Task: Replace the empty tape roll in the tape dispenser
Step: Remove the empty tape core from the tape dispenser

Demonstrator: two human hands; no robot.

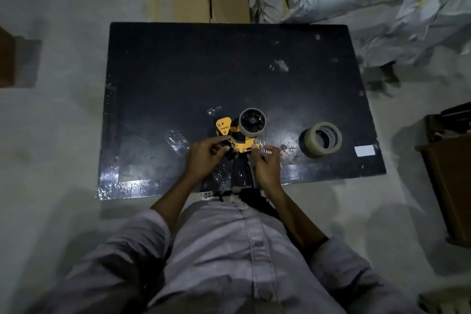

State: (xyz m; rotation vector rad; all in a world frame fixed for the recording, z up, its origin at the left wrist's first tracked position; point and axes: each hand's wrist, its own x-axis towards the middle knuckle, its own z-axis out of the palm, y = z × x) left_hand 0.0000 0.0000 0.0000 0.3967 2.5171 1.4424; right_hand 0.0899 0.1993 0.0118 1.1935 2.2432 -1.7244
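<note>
In the head view, the yellow tape dispenser (235,135) is seen near the front edge of the dark surface (178,71), with a roll (252,123) seated on its hub; whether that roll is spent cannot be told. A second roll (320,139) lies well to the right of the dispenser, untouched. Most of the task is judged to be left. The left hand (204,158) is closed on the dispenser's left side; the right hand (266,166) is curled at its right, fingers pinched on something unclear.
</note>
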